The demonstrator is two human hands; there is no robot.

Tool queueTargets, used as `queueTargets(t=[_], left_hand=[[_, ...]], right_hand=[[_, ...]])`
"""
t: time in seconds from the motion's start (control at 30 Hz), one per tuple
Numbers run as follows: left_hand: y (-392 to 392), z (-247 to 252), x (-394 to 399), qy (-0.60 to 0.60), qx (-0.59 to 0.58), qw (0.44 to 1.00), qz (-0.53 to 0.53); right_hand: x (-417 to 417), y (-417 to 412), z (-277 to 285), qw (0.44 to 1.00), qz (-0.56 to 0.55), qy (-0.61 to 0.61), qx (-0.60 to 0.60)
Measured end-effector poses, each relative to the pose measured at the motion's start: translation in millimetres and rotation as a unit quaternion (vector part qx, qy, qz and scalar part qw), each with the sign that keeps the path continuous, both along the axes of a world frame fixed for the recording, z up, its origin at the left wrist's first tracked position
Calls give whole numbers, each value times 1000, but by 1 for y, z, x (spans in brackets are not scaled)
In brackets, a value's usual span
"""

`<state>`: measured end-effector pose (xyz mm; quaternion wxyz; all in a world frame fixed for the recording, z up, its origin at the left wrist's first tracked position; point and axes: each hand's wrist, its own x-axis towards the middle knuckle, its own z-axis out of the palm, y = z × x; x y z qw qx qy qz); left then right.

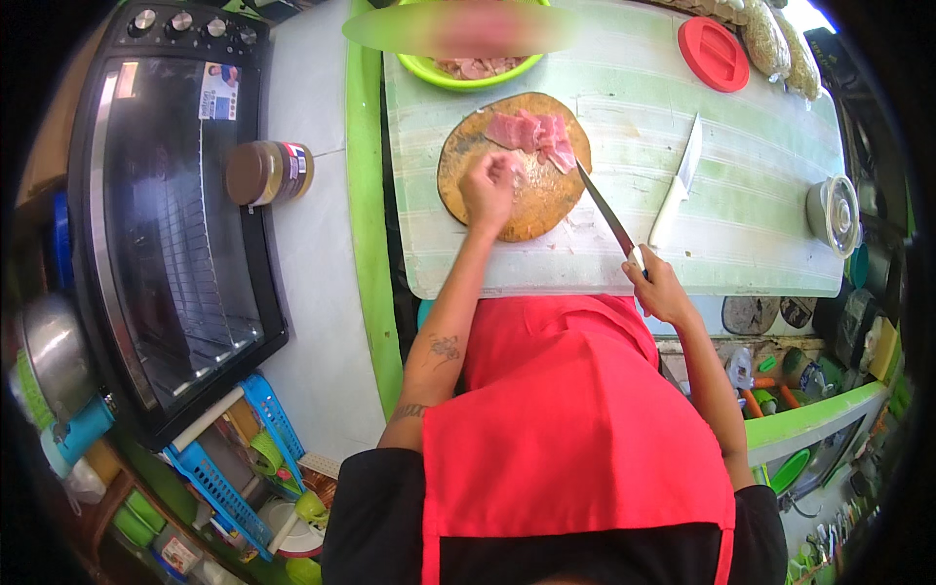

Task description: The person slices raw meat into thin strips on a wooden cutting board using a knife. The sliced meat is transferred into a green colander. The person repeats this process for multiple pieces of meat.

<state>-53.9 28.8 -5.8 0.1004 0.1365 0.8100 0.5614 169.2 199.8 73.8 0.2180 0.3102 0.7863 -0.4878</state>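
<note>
Pinkish raw meat slices (pixel 534 133) lie across the far half of a round wooden chopping board (pixel 545 212). Over the board's left side, my left hand (pixel 491 186) is held with its fingers curled, just short of the meat. A pale, blurred patch shows by its fingertips, and I cannot tell whether it is a scrap of meat in the fingers. My right hand (pixel 657 287) grips the handle of a long kitchen knife (pixel 608 210). The blade points away from me, its tip at the board's right edge beside the meat.
Beyond the board stands a green bowl (pixel 475 82) of cut meat, partly blurred. A white-handled knife (pixel 676 191) lies to the right, with a red lid (pixel 713 55) behind it and a lidded plastic tub (pixel 833 216) at the table's right edge. A jar (pixel 270 173) and a toaster oven (pixel 183 219) stand left.
</note>
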Motion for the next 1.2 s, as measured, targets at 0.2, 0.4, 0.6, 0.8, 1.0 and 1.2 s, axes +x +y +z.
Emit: queueTargets(t=[0.2, 0.4, 0.6, 0.8, 1.0, 1.2], left_hand=[[16, 80, -124, 23, -67, 996, 46], [22, 51, -172, 125, -219, 968, 14], [77, 27, -171, 153, -525, 835, -66], [73, 23, -190, 27, -385, 922, -46], [27, 68, -147, -208, 27, 974, -90], [-7, 54, -40, -332, 106, 934, -74]], right_hand=[[-5, 3, -13, 999, -16, 30, 11], [-5, 5, -21, 998, -40, 43, 12], [1, 4, -26, 997, -48, 56, 34], [1, 1, -26, 995, -57, 66, 51], [-3, 3, -34, 995, -40, 81, 46], [-19, -1, -31, 994, 10, 94, 50]])
